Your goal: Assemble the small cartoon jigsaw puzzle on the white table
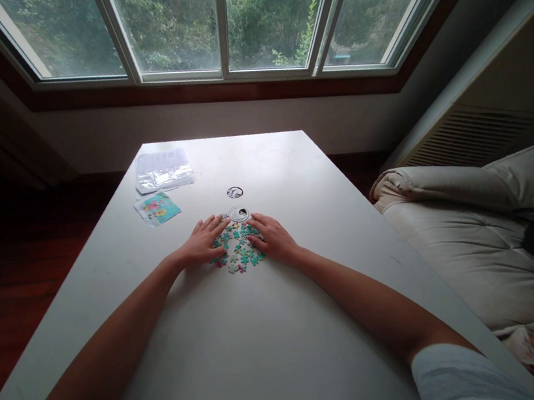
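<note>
A loose heap of small jigsaw puzzle pieces (238, 246), mostly green and teal with some pink and yellow, lies on the white table (257, 345). Along the heap's left edge rests my left hand (203, 240), palm down, its fingers spread. On the opposite edge my right hand (272, 235) lies in the same way, fingers apart, touching pieces. Neither hand grips anything; what is under the palms is hidden. Just beyond the heap, between my fingertips, is a round disc (239, 214) with a dark spot. A second round disc (234, 192) lies farther back.
A colourful picture sheet (158, 208) lies at the table's left, in front of papers in a clear plastic sleeve (163, 169). To the right of the table stands a pale padded sofa (463, 233). A window (219, 22) is beyond the table's far edge.
</note>
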The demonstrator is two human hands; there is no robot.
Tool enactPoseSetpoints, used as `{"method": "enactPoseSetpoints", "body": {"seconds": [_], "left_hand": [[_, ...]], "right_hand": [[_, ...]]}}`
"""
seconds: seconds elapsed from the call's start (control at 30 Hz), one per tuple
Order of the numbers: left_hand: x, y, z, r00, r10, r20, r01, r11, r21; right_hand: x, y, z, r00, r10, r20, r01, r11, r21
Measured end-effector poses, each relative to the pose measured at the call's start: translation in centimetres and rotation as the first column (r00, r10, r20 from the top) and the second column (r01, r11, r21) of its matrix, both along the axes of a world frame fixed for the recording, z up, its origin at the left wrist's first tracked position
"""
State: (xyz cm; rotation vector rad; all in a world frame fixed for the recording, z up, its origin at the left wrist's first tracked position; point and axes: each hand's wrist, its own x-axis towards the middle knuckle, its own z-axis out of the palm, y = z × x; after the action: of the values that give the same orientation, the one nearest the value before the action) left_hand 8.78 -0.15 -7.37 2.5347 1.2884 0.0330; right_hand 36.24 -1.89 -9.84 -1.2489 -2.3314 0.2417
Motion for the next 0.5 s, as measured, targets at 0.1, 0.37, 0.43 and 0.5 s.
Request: {"method": "enactPoseSetpoints", "body": {"seconds": [0.1, 0.37, 0.43, 0.5], "left_hand": [[0.1, -0.2, 0.0, 1.000, -0.004, 0.001, 0.004, 1.000, 0.008], [0.3, -0.5, -1.1, 0.999, 0.013, 0.031, -0.015, 0.997, 0.077], [0.5, -0.5, -1.3, 0.999, 0.026, 0.026, -0.029, 0.995, 0.092], [0.5, -0.5, -1.6, 0.999, 0.031, 0.025, -0.033, 0.994, 0.102]], "right_hand": [[0.0, 0.0, 0.0, 1.000, 0.001, 0.002, -0.001, 1.000, 0.000], [0.0, 0.0, 0.1, 1.000, 0.013, 0.006, -0.013, 1.000, 0.002], [-0.1, -0.1, 0.1, 1.000, 0.019, 0.006, -0.019, 1.000, 0.001], [-0.1, -0.1, 0.2, 1.000, 0.031, -0.002, -0.031, 1.000, 0.005]]}}
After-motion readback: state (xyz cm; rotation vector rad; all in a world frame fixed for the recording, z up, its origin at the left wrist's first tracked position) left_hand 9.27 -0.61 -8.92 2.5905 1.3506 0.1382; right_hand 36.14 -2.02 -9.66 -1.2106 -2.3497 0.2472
